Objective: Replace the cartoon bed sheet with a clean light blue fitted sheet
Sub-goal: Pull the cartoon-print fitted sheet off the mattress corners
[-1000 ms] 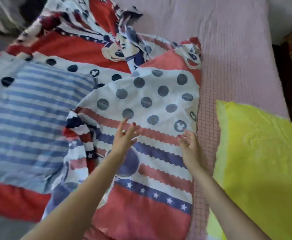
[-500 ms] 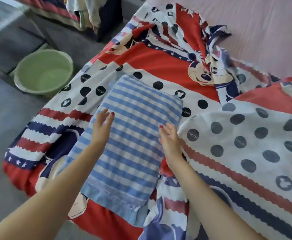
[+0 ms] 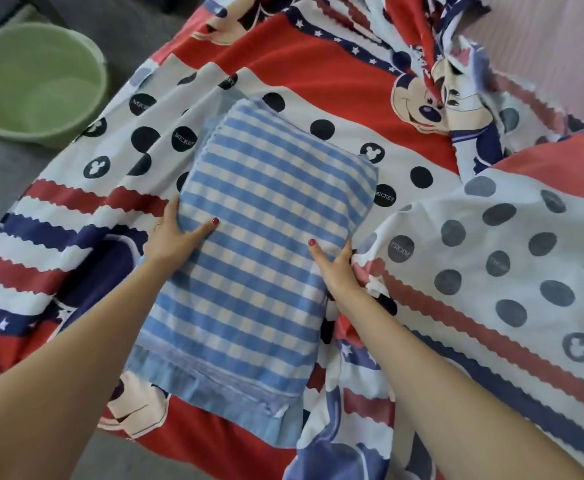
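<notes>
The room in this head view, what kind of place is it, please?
Most likely a bedroom at home: a cartoon bed sheet lies loose over a bed with a pink mattress cover, a blue checked pillow rests on top, and a green basin stands on the floor.

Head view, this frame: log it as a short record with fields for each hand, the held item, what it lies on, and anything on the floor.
left hand: left hand grips the left edge of the pillow, thumb on top
right hand: right hand grips the right edge, thumb on top
held item: blue checked pillow, lying flat
underneath: cartoon bed sheet, rumpled, partly folded back
exposed: pink mattress at upper right
floor: green basin at upper left
</notes>
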